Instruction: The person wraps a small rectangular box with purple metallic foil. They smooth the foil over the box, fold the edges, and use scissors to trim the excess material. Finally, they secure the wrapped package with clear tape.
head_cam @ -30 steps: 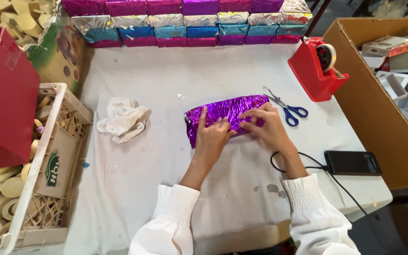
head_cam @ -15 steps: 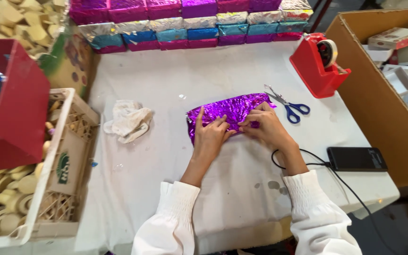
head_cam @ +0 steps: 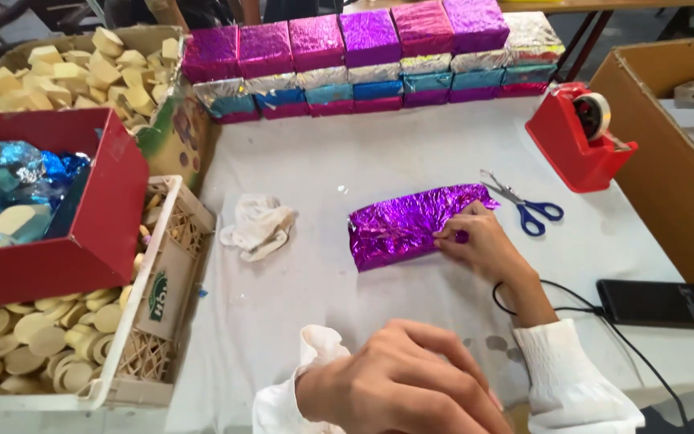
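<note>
left hand lifts away from the purple packet

the left hand has come off the purple foil packet since the earlier frame and now hangs close under the camera, fingers loosely curled, holding nothing. the right hand stays on the packet, fingertips pressing its right end flat, not gripping it. the packet lies on the worktop near the middle, just left of that hand, with blue-handled scissors just beyond its right end.

the worktop is covered in white cloth. a crumpled rag lies to the left, a red tape dispenser to the right, and a row of foil-wrapped blocks is stacked along the far edge. a phone with a cable lies near the right wrist.

the cardboard box at right is cut off by the frame, and the foil in the red box is hard to make out.
</note>
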